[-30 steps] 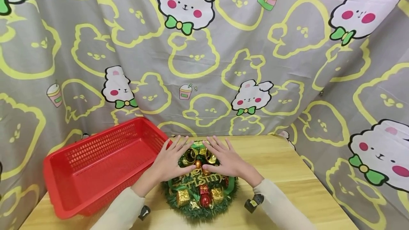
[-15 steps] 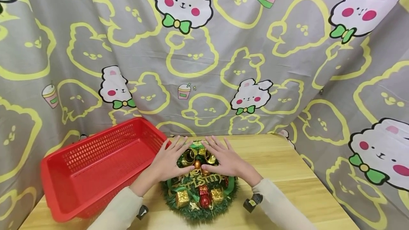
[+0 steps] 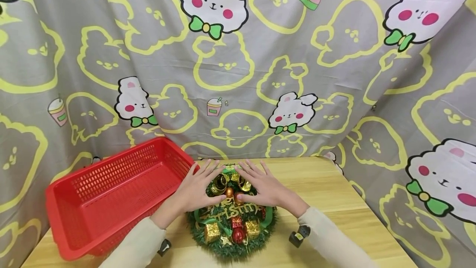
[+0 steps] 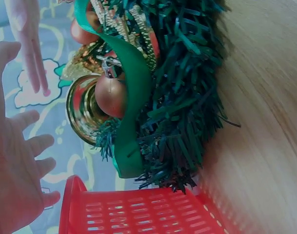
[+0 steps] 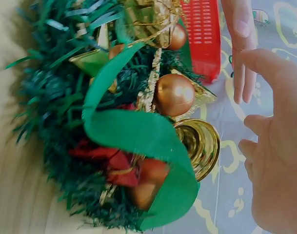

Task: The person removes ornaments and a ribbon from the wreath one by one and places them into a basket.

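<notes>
On the wooden table lies a green Christmas wreath [image 3: 230, 247] with gold bells, baubles, small gift boxes, a green ribbon [image 4: 133, 78] and gold lettering. My left hand [image 3: 198, 187] hovers over its left side with fingers spread and straight. Over the right side is my right hand [image 3: 265, 187], its fingers likewise spread and the thumb pointing toward the left thumb. Both wrist views show a gap between the hands and the wreath, and neither hand holds anything. In the right wrist view, a copper bauble [image 5: 175, 95] and a gold bell [image 5: 202, 146] face the right hand.
A red plastic basket [image 3: 122, 189] with perforated walls stands left of the wreath, close to the left forearm. The wooden table [image 3: 327, 202] extends to the right. Behind it hangs a grey curtain [image 3: 238, 73] printed with cartoon animals.
The hands stay almost where they were above the wreath; the right hand and sleeve shift very slightly to the right. The wreath and basket stay in place, apart from a small camera shift.
</notes>
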The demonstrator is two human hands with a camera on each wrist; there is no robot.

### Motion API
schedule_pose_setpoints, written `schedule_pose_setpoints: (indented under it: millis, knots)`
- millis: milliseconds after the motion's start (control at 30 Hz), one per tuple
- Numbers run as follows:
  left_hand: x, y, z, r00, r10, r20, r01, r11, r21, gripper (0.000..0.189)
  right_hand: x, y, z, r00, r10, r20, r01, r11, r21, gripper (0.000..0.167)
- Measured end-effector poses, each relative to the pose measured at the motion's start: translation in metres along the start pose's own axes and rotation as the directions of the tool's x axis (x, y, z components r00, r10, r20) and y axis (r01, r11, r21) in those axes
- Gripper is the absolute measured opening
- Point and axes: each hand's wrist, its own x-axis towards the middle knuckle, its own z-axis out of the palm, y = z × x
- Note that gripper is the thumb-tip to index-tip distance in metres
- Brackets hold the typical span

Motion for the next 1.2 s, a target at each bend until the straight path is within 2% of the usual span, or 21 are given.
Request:
schedule_pose_setpoints:
  millis: [167, 400, 700, 900, 1067, 1200]
  knots:
    - [-0.002, 0.001, 0.001, 1.000, 0.031, 0.001, -0.031, 1.000, 0.000, 0.088, -0.009, 0.005, 0.002, 0.999, -0.035, 0.004, 0.035, 0.999, -0.025, 0.085]
    - [-0.007, -0.003, 0.008, 0.995, 0.097, -0.040, -0.097, 0.995, -0.012, 0.086, -0.025, 0.010, 0.005, 0.996, -0.083, 0.031, 0.085, 0.995, -0.057, 0.084]
    - [-0.014, -0.008, 0.008, 0.984, 0.159, -0.080, -0.160, 0.987, -0.011, 0.082, -0.042, 0.016, 0.010, 0.985, -0.165, -0.053, 0.160, 0.983, -0.090, 0.075]
    - [-0.016, -0.013, 0.007, 0.977, 0.198, -0.082, -0.200, 0.980, -0.012, 0.077, -0.049, 0.022, 0.012, 0.978, -0.202, -0.057, 0.198, 0.978, -0.061, 0.065]
    - [-0.018, -0.016, 0.007, 0.974, 0.216, -0.072, -0.217, 0.976, 0.004, 0.071, -0.050, 0.023, 0.014, 0.965, -0.249, -0.077, 0.241, 0.965, -0.103, 0.053]
    - [-0.020, -0.016, 0.008, 0.963, 0.247, -0.107, -0.247, 0.969, 0.008, 0.064, -0.051, 0.022, 0.018, 0.961, -0.263, -0.086, 0.248, 0.957, -0.151, 0.046]
